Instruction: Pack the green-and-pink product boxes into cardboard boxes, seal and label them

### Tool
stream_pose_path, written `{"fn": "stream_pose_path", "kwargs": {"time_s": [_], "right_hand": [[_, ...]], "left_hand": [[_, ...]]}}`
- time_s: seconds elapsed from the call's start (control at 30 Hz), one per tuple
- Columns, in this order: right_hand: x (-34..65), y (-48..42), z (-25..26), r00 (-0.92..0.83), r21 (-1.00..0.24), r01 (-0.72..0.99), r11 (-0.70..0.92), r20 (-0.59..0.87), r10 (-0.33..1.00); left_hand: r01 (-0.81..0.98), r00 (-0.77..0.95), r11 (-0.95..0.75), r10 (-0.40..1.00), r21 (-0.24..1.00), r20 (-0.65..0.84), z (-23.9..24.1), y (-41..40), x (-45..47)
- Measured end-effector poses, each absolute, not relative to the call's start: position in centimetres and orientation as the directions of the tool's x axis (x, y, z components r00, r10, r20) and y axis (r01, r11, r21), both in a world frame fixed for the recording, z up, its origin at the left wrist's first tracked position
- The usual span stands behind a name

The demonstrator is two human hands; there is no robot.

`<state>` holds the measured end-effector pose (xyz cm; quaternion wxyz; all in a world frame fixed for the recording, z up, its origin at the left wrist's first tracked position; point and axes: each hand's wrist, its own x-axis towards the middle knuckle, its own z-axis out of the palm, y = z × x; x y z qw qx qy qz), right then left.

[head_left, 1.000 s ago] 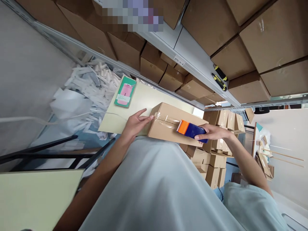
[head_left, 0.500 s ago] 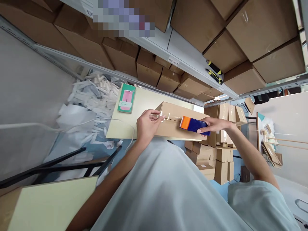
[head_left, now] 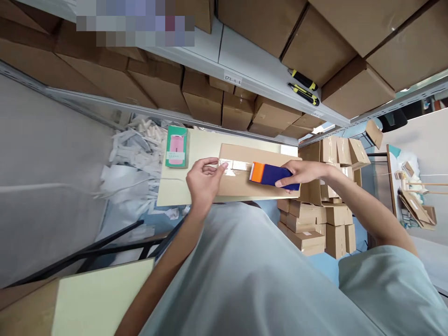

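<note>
A brown cardboard box lies on the pale yellow table, with clear tape running along its top seam. My left hand rests at the box's left end, fingers curled and pinching the loose tape end against the cardboard. Over the box's right half, my right hand is wrapped around a blue tape dispenser with an orange head, which sits on the box top.
A green-and-pink packet lies on the table's left part. White paper scraps are heaped left of the table. Shelves of cardboard boxes stand behind it, with two yellow-handled tools on a shelf. Stacked small boxes stand at right.
My left hand went from lying flat on the box's end to pinching the tape there. The dispenser stays on the box top in my right hand. The view shifted.
</note>
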<state>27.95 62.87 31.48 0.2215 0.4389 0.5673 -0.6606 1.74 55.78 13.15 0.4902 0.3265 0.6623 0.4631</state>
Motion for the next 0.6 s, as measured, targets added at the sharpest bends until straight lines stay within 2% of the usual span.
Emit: {"fn": "stream_pose_path", "kwargs": {"time_s": [0.17,0.3,0.43,0.6], "right_hand": [[29.2,63.8,31.1,-0.581,-0.608,0.748,-0.266,-0.794,0.179],[33.1,63.9,33.4,-0.617,-0.653,0.725,-0.221,-0.757,0.214],[40.1,63.7,36.0,-0.552,-0.608,0.76,-0.229,-0.791,0.266],[47.6,62.9,37.0,-0.525,-0.552,0.784,-0.286,-0.834,0.169]], "left_hand": [[-0.062,-0.432,0.33,0.842,0.942,-0.323,12.4,55.7,2.7],[-0.059,-0.496,0.342,0.805,0.938,-0.324,12.3,55.7,3.4],[-0.038,-0.557,0.386,0.757,0.922,-0.34,12.3,55.8,4.0],[0.007,-0.698,0.487,0.628,0.873,-0.344,12.4,56.8,5.1]]}}
